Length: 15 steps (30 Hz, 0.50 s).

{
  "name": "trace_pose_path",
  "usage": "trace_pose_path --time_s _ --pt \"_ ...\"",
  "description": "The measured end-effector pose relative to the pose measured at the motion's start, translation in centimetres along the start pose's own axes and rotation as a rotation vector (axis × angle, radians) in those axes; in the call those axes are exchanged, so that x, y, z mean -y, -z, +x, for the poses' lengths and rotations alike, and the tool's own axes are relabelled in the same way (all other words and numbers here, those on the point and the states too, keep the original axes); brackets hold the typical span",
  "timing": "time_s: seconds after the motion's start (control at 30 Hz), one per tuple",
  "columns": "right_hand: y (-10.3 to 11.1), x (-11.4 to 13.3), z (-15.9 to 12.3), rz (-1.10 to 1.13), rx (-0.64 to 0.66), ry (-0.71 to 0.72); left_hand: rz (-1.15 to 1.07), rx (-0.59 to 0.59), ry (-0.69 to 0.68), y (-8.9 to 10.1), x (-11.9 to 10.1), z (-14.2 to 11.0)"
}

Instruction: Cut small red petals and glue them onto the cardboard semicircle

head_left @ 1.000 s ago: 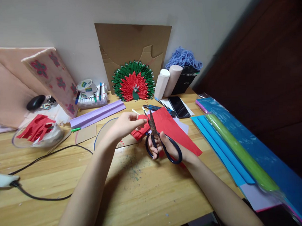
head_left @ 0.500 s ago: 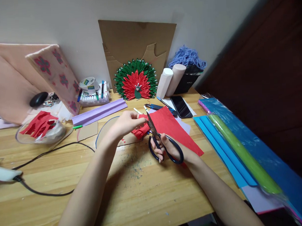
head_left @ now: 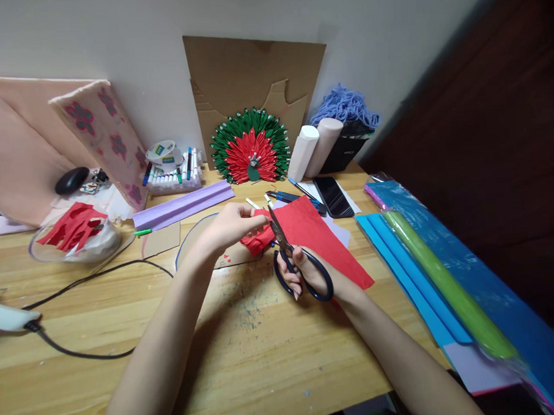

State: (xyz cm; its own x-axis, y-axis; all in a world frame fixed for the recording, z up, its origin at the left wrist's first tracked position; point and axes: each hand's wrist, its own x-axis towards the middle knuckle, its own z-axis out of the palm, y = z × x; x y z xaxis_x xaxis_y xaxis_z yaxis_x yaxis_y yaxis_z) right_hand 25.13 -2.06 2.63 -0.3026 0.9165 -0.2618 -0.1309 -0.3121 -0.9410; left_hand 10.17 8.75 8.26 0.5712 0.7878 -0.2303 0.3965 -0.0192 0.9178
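My right hand (head_left: 307, 270) grips a pair of scissors (head_left: 282, 236) by the dark loop handles, thumb in one loop and fingers in the other. The blades point away from me, at the edge of the red crepe paper. My left hand (head_left: 234, 224) is closed in a pinch on a small piece of red crepe paper (head_left: 260, 236), right beside the blade tips. A larger sheet of red crepe paper (head_left: 322, 239) lies to the right, partly behind my right hand. Beneath my left hand is a cardboard piece with a blue curved outline (head_left: 193, 242).
A green-and-red paper peacock (head_left: 251, 150) leans against cardboard (head_left: 252, 62). A bowl with red scraps (head_left: 71, 235) and a black cable (head_left: 81, 357) lie left. A phone (head_left: 333, 197) and pens are behind the red sheet; blue and green rolls (head_left: 445, 279) line the right.
The scissor handles have come slightly closer together, so the blades have closed a little. Both hands stay in nearly the same place.
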Motion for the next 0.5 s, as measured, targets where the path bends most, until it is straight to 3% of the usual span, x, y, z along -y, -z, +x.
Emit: trace_pose_path --time_s 0.5 --pt "0.01 0.06 0.3 -0.048 -0.113 -0.009 0.007 -0.004 -0.013 0.26 -0.24 -0.15"
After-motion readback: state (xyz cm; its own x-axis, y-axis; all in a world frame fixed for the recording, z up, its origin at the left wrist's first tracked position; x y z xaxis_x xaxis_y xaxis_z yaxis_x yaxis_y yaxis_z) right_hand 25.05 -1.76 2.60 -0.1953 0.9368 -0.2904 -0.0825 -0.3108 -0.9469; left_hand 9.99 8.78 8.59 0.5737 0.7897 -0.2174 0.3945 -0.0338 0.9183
